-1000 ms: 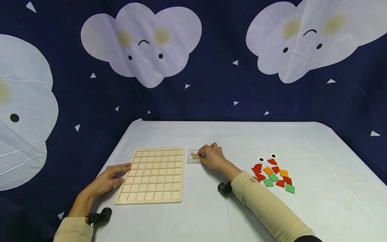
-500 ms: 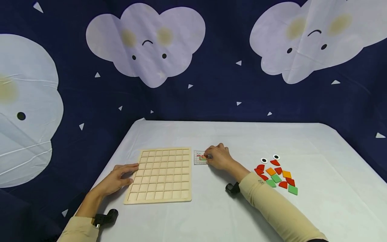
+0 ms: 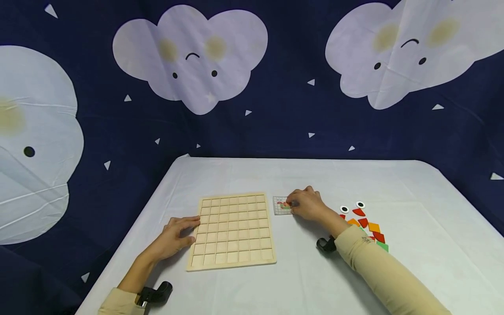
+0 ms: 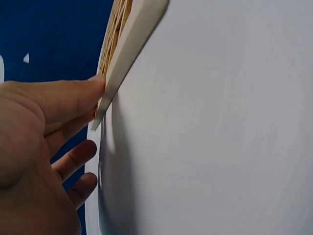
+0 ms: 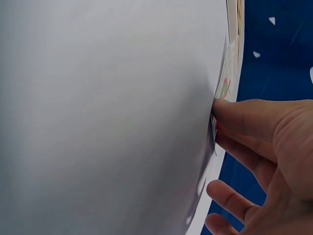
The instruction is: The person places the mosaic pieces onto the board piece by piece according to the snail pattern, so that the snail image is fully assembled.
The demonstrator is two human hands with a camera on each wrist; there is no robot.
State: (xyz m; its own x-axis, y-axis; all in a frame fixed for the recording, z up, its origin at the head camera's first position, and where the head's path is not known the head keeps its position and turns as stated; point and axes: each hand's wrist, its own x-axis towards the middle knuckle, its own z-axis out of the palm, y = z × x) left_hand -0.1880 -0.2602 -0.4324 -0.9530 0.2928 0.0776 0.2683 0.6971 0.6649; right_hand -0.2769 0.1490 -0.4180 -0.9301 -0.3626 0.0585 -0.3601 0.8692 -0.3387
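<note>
A wooden board (image 3: 232, 232) with a grid of square recesses lies flat on the white table in the head view. My left hand (image 3: 175, 238) touches its left edge, thumb and index finger spread apart; in the left wrist view the thumb tip meets the board's pale rim (image 4: 128, 49). To the right of the board lies a small pattern card (image 3: 281, 205) with a printed grid and a red and green picture. My right hand (image 3: 307, 204) holds this card by its right part, fingers curled and covering that end. The right wrist view has the thumb on the thin card (image 5: 228, 73).
Loose flat pieces lie right of the right hand: red pieces (image 3: 358, 212), orange squares (image 3: 374, 227), green squares (image 3: 383, 246) and two round eye pieces (image 3: 360, 204). The right sleeve (image 3: 378, 262) hides some of them. A dark cloud-print cloth (image 3: 283, 122) hangs behind the table.
The board has slid to the right with the left hand at its edge. The card has also moved right with the right hand, and the right forearm now covers several loose pieces.
</note>
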